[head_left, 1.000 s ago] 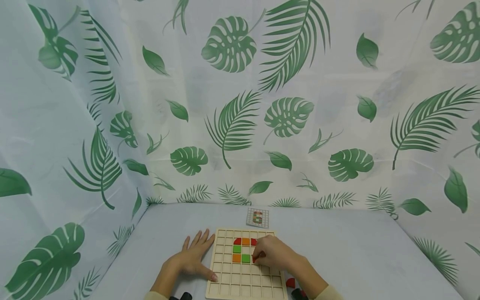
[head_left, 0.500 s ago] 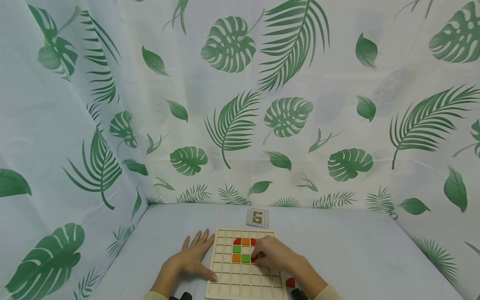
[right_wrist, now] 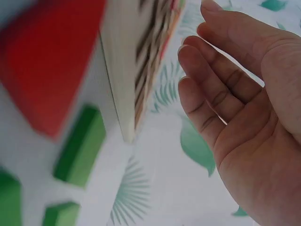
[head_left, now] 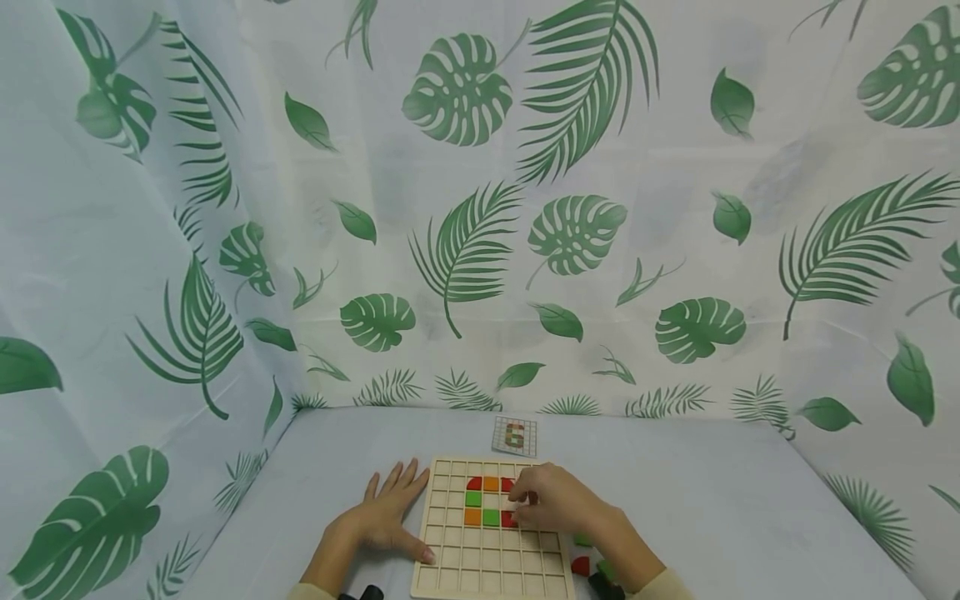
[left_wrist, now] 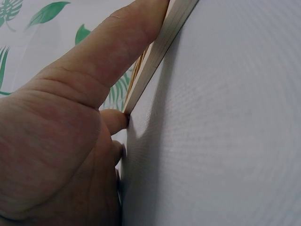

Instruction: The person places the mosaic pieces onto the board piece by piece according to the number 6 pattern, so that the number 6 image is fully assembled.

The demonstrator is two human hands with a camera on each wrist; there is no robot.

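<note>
A square wooden grid board (head_left: 468, 557) lies flat on the table. My left hand (head_left: 386, 517) rests spread at its left edge, thumb on the rim and fingers straight; the left wrist view shows the thumb along the board's side (left_wrist: 157, 52). Over the board's right part is my right hand (head_left: 558, 500), its fingers loosely bent with nothing gripped, thumb tip right at a red piece (head_left: 507, 519). That piece sits in a cell right of a green square (head_left: 491, 517) and an orange square (head_left: 472, 517). Another green square (head_left: 473, 498) and more red and orange pieces stand above.
A small card (head_left: 515, 436) with a coloured grid pattern lies beyond the board. Loose pieces lie right of the board, among them a red one (head_left: 581, 566) and a green block (right_wrist: 81, 146). Leaf-patterned cloth (head_left: 480, 250) hangs behind the table.
My right hand first held the red piece over the cell beside the green square, set it in, then let go and lifted slightly to the right. My left hand stays put.
</note>
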